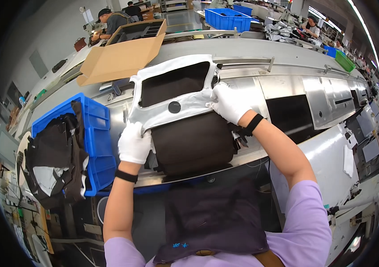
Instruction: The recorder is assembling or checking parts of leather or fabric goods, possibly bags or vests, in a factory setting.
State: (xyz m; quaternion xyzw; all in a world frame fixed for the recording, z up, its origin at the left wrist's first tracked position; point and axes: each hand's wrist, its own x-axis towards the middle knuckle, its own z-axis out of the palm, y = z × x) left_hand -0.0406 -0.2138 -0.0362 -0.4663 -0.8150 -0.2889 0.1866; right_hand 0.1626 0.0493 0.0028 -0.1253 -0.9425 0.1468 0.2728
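A dark brown, unfinished bag piece [193, 144] lies on the metal work table in front of me. Its upper part is a silver-grey panel [194, 101] that frames a large dark opening and carries a round black disc [174, 107]. My left hand [135, 143], in a white glove, is closed on the panel's lower left edge. At its right edge my right hand [230, 103], gloved the same way, pinches the silver material. The brown flap drapes toward me over the table's near edge. Fingertips of both hands are partly hidden by the gloves' folds and the material.
To the left, a blue crate [99, 142] overflows with dark brown pieces [56, 138]. Beyond the bag lies an open cardboard box [120, 58] near a metal rail [247, 64]. Right of my hand is a dark rectangular area [292, 116] in the table. Other people work farther back.
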